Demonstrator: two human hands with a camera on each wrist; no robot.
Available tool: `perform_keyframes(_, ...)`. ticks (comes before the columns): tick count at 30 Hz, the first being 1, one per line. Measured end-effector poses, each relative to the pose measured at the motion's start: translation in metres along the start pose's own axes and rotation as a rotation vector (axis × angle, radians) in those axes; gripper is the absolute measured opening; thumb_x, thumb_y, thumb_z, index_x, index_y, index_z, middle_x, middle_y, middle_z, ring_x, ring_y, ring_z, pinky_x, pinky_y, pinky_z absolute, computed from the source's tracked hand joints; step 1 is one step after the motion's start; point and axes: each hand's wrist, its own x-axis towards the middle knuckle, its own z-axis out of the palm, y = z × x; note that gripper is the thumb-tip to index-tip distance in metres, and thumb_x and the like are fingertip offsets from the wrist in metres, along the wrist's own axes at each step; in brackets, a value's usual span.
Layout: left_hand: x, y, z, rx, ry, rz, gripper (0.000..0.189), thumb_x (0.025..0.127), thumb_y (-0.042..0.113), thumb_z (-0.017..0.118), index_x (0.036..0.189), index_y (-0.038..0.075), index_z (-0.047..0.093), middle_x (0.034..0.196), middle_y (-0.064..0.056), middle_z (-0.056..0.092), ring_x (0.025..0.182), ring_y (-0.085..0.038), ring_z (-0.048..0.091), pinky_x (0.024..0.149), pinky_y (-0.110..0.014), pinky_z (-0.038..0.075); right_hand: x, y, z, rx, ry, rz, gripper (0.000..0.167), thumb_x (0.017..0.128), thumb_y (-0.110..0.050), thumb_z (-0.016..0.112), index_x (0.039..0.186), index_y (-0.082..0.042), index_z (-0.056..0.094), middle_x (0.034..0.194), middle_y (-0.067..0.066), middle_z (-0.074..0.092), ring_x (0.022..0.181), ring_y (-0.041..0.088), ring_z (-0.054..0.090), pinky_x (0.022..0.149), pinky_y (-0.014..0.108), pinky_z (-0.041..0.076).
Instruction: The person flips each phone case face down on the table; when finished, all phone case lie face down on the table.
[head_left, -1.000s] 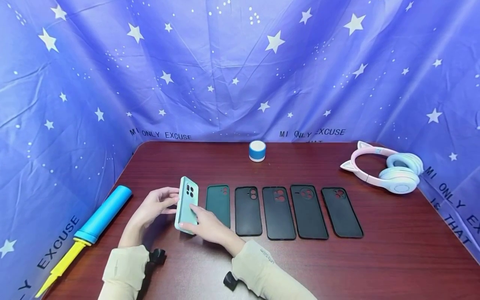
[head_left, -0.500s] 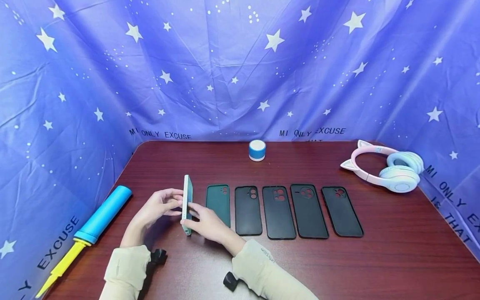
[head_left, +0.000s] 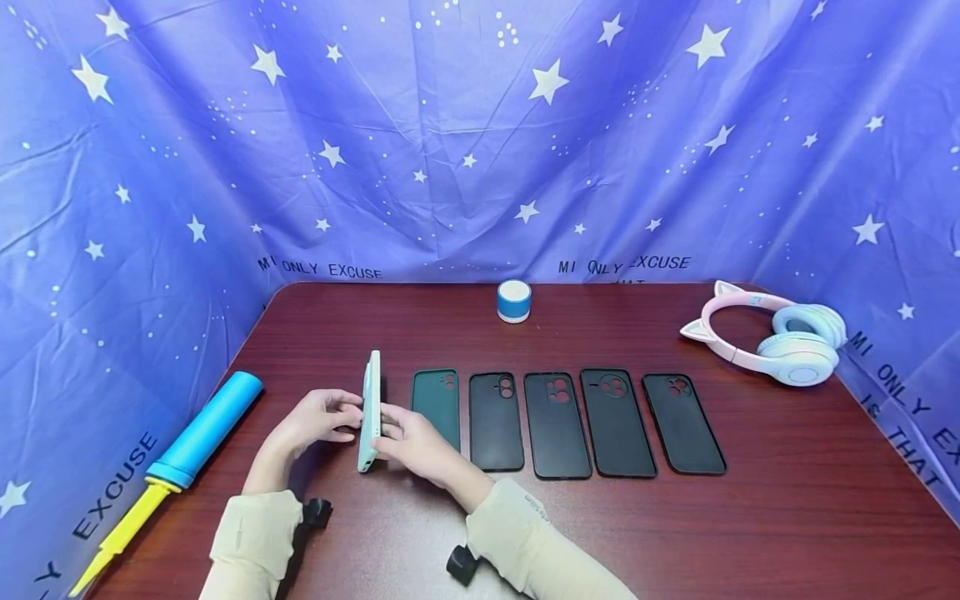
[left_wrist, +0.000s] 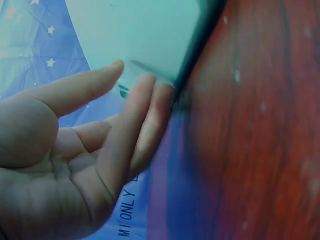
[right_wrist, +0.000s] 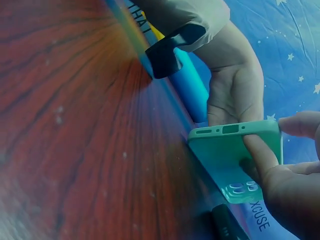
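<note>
A mint-green phone case stands nearly upright, edge toward the head view, left of the row of cases. My right hand holds it by its lower part; in the right wrist view a finger lies on the back and the thumb is at the edge. Port cutouts and camera rings show there. My left hand is at the other face, with loosely bent fingers and a thumb apart from them; whether they touch is blurred. I cannot tell if a phone is inside.
A dark green case and several black cases lie in a row on the reddish-brown table. A blue-and-white cylinder stands at the back, cat-ear headphones at the right, a blue-and-yellow hand pump at the left.
The mint-green case has turned from showing its back to standing edge-on. The left hand's fingers have shifted slightly down; the right hand has kept its hold.
</note>
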Motion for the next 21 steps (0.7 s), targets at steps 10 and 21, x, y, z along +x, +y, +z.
perform_keyframes(10,-0.0033,0.0012,0.0003,0.107,0.075,-0.079,0.047,0.091,0.005,0.062,0.127,-0.020,0.047,0.097,-0.015,0.065,0.079,-0.013,0.064,0.072,-0.033,0.061,-0.0020,-0.0035,-0.0030,-0.165,0.098,0.110,0.071,0.090,0.002,0.059,0.151,0.004,0.023,0.145,0.024,0.046,0.131,0.031,0.052,0.096,0.037,0.054)
perform_keyframes(21,-0.0057,0.0031,-0.0003,0.157,0.111,-0.109,0.046,0.091,0.005,0.062,0.126,-0.020,0.047,0.096,-0.018,0.066,0.078,-0.014,0.065,0.073,-0.036,0.062,-0.0039,-0.0050,-0.0081,-0.543,0.129,0.106,0.065,0.089,-0.014,0.067,0.145,0.003,0.039,0.138,0.016,0.057,0.124,0.023,0.059,0.106,0.036,0.047)
